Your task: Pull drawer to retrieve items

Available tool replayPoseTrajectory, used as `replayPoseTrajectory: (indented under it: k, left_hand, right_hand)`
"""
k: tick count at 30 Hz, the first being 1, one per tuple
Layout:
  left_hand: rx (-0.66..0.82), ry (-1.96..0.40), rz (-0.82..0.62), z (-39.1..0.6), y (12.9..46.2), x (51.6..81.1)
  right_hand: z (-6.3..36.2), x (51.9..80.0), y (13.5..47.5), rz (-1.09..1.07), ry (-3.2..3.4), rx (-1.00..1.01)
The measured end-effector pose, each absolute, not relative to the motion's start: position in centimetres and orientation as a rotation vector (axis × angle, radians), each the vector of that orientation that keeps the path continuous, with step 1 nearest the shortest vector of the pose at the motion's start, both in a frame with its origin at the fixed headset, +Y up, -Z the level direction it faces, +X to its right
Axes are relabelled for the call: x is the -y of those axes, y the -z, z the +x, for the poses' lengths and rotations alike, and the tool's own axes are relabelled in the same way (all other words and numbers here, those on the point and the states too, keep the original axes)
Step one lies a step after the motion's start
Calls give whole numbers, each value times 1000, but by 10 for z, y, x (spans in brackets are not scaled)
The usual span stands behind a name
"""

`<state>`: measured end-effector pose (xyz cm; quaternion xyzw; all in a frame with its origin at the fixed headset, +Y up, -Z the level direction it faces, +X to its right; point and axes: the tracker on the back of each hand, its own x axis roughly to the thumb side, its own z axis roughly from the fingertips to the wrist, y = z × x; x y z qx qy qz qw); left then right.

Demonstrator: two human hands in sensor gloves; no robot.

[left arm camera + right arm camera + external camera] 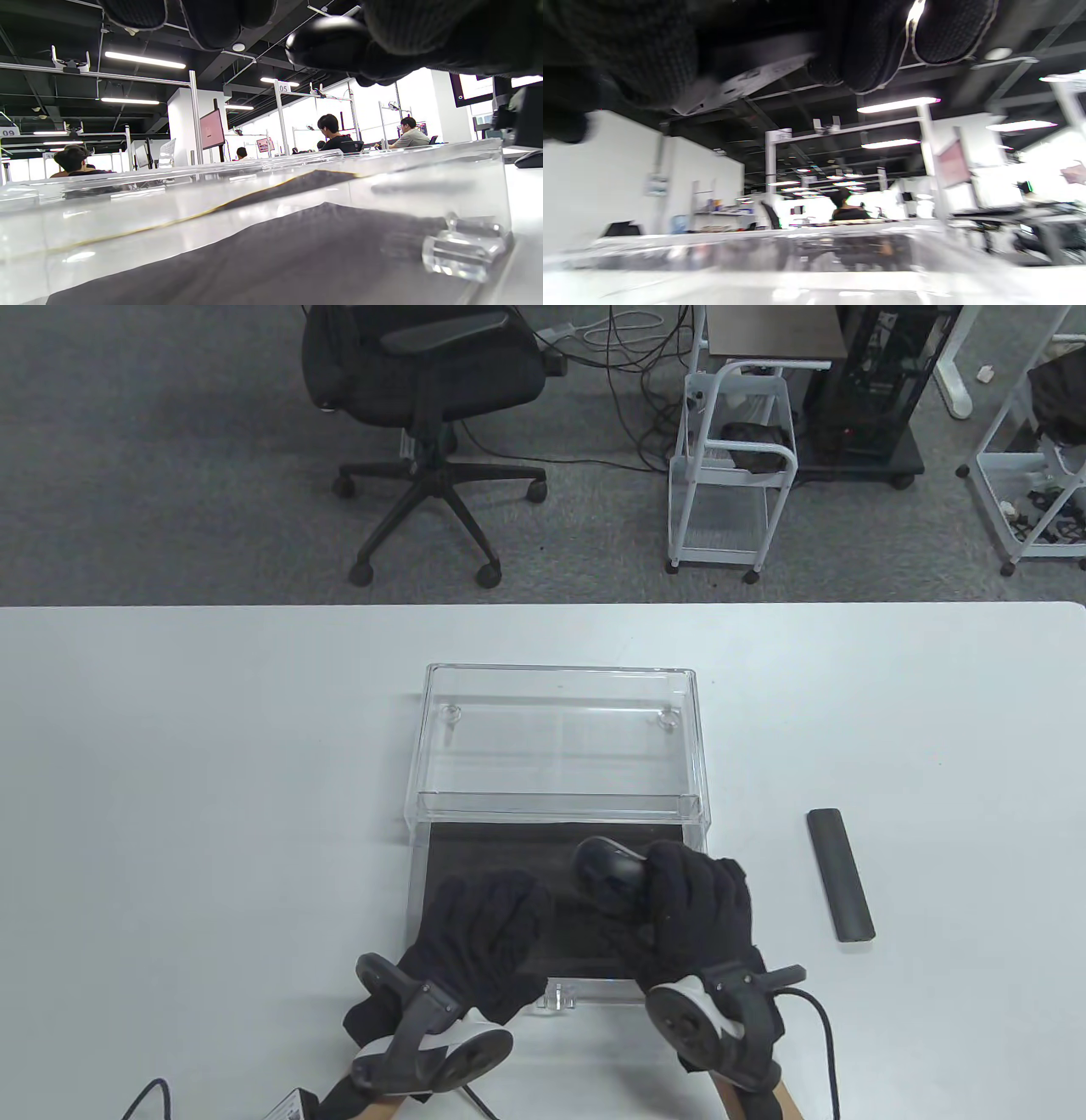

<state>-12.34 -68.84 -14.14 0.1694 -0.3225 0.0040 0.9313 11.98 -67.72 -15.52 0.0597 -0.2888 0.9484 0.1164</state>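
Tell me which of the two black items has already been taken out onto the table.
The long flat black bar, lying on the table right of the drawer. The rounded black mouse is in the right hand, above the drawer.

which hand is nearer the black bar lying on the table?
Right. The right hand, holding a black mouse over the drawer, sits just left of the bar; the left hand is farther left.

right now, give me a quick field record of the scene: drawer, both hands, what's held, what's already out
drawer: clear acrylic drawer pulled out toward the person from its clear case, dark liner inside
right hand: right hand over the open drawer, holding a black computer mouse
left hand: left hand over the drawer's left part; holding anything cannot be told
handle: clear handle at the drawer front, not gripped
already out: black wrist rest on the white table, right of the drawer
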Motion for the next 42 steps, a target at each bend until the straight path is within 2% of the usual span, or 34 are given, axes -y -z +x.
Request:
replayPoseTrajectory:
  k: [1,5,8,9,10,12,17,25,38,42]
  left_hand:
    - [660,-11,342,-124,142,688]
    - [657,-31,319,-124,143,689]
    - [659,-36,311,-125,143,689]
    - [659,-34,307,-125,143,689]
    - [659,-34,306,-125,143,689]
    - [658,-37,300,-125,144,689]
    - [655,-40,279,-126,144,690]
    - [655,-43,244,-125,146,691]
    - [658,-46,224,-125,146,692]
    - [652,-62,234,-126,146,692]
  right_hand:
    - [134,680,162,51,-2761,775]
    - [176,690,179,-221,-2691,576]
    - [194,700,187,-369,-2733,465]
    - [201,705,191,-432,-2722,549]
    - [205,709,195,-456,-2726,528]
    - [217,721,201,-542,-2739,384]
    - [227,742,209,-614,-2788,229]
    - [223,756,216,-673,-2863,41]
    - [218,767,221,-750,-2923,-214]
    - [218,768,220,-752,-2921,-222]
